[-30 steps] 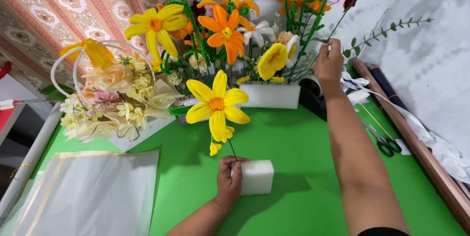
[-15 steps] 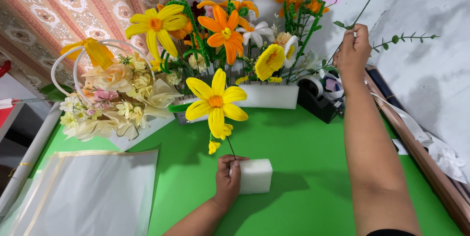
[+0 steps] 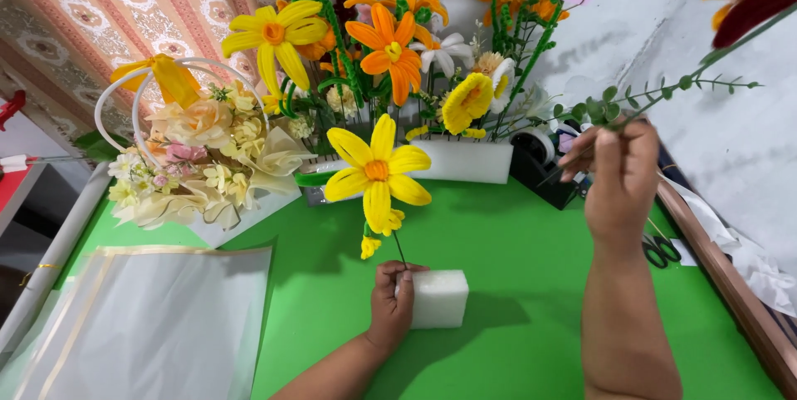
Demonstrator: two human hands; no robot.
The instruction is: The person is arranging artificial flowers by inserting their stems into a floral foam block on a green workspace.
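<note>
Two bare forearms, left hand (image 3: 390, 304) and right hand (image 3: 618, 180) ringless, sleeveless.

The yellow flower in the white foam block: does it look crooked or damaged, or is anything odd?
Nothing looks damaged. The yellow flower stands on a thin stem in the white foam block, leaning slightly left, with a small bud drooping below it. The left hand steadies the block; the right hand holds a green sprig.
</note>
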